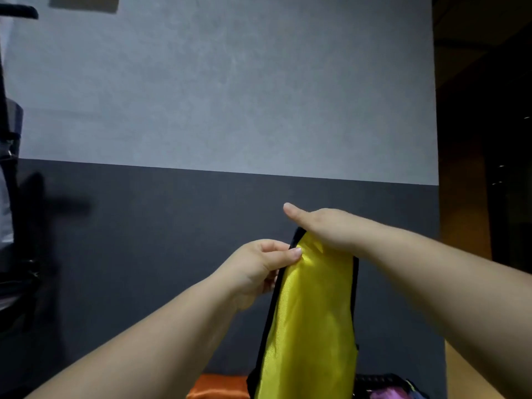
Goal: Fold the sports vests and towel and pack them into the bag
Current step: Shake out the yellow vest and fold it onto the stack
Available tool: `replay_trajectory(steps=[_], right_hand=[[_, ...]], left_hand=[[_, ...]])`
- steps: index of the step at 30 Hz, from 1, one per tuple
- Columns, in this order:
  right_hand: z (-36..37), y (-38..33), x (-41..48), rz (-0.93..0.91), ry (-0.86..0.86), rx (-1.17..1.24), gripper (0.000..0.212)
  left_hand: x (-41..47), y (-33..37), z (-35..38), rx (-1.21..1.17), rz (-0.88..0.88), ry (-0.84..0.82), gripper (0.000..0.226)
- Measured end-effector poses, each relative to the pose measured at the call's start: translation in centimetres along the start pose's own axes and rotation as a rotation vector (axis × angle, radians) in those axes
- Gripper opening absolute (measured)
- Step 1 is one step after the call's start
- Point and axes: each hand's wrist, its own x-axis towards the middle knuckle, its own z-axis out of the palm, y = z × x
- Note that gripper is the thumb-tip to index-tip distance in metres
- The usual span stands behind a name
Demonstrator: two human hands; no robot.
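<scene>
The yellow vest (311, 312), edged in black trim, is held up in the lower centre of the frame. It hangs as a narrow strip, with its long axis running near vertical from the hands down to the bottom edge. Its top end points upward and leans slightly to the right, and its lower end is cut off by the frame.

The left hand (259, 269) is seen pinching the left trimmed edge just below the top, thumb in front of the cloth. The right hand (325, 228) is laid over the top end from the right, thumb held straight. Its fingers are hidden behind the cloth, which is gathered beneath the palm, so a grip is judged.

Both hands are at the top end and the vest hangs below them. The next fold is judged to depend on this hanging length.

An orange cloth (218, 387) is noted at the bottom edge, left of the vest. A dark mesh item (380, 380) with a purple item (383, 394) lies to the right; whether this is the bag cannot be told.
</scene>
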Motion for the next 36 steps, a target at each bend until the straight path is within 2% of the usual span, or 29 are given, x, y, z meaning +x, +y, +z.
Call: replay_trajectory(steps=[2,4,8,14,17,20,22,27,33,36], right_hand=[[0.7,-0.3,0.5,-0.062,0.084,-0.112,0.074],[1.0,-0.2,0.9,-0.095,0.165,-0.106,0.066],[1.0,0.1,1.8,-0.133,0.286,-0.173,0.062],[-1.4,0.1,2.7,-0.281,0.416,-0.240,0.061],[-3.2,0.0,3.0,-0.347,0.428,-0.256,0.060],[-4.9,0.2,3.5,-0.394,0.457,-0.273,0.058],[-5.8,0.4,3.6,-0.404,0.477,-0.290,0.060],[-7.4,1.1,3.9,-0.388,0.494,-0.378,0.058],[-8.4,1.7,4.1,-0.395,0.498,-0.375,0.057],[-9.0,1.7,3.9,-0.387,0.516,-0.390,0.058]], left_hand=[[0.0,0.0,0.4,0.007,0.008,0.001,0.031],[0.2,0.1,0.6,-0.006,0.017,0.014,0.029],[0.1,0.6,0.7,0.024,0.057,0.019,0.021],[0.0,0.5,0.9,0.122,0.041,-0.047,0.075],[-0.1,0.1,1.4,0.154,0.025,-0.121,0.064],[-0.4,-0.1,2.1,0.142,0.017,-0.152,0.033],[-0.5,-0.2,2.3,0.095,-0.001,-0.171,0.032],[-0.4,-1.1,2.8,0.108,0.085,-0.125,0.005],[-0.9,-2.5,2.9,0.321,0.245,-0.014,0.032],[-1.6,-3.3,2.9,0.351,0.310,0.006,0.036]])
